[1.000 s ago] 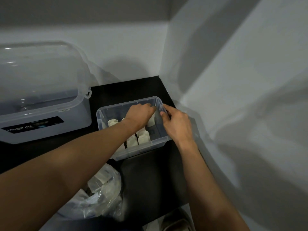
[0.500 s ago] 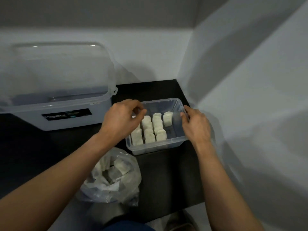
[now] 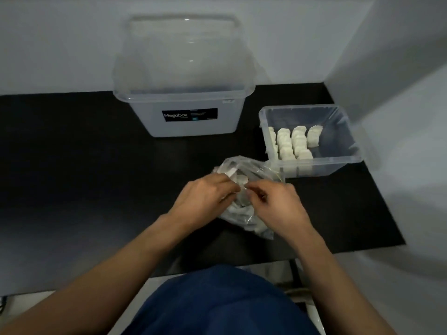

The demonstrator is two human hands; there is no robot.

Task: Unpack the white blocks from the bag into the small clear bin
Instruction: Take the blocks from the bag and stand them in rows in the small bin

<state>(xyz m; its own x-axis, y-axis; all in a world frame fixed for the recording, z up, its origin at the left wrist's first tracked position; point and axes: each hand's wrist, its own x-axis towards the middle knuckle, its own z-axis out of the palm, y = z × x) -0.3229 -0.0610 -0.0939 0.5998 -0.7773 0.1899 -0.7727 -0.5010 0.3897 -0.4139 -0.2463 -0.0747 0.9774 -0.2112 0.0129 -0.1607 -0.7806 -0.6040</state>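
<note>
— Where are the hands against the bag?

— Both at the middle of the frame, on the dark surface [image 3: 84, 165]. The left hand [image 3: 205, 199] pinches the left edge of the clear bag [image 3: 244, 211], fingers curled narrow around the plastic. The right hand [image 3: 275, 206] sits just beside it, fingertips closed on the right edge of the bag's mouth. The bag lies between and under the two hands, with white blocks [image 3: 239, 182] showing through it near the left thumb.

— And the bin?

— The small clear bin [image 3: 343, 163] stands at the right of the frame, just beyond the bag's upper right corner. Inside, white blocks in rows [image 3: 292, 143] fill its left half; the right half is bare.

— Anything else?

— A large clear box with a "Megabox" label [image 3: 188, 114] at upper centre, its lid tipped up against the wall.

— What changed from half a second ago?

— Then the left hand hovered at the bin's left rim and the right hand gripped its right rim. Both have dropped back to the bag, and the view has swung left, so the bin now sits further right.
</note>
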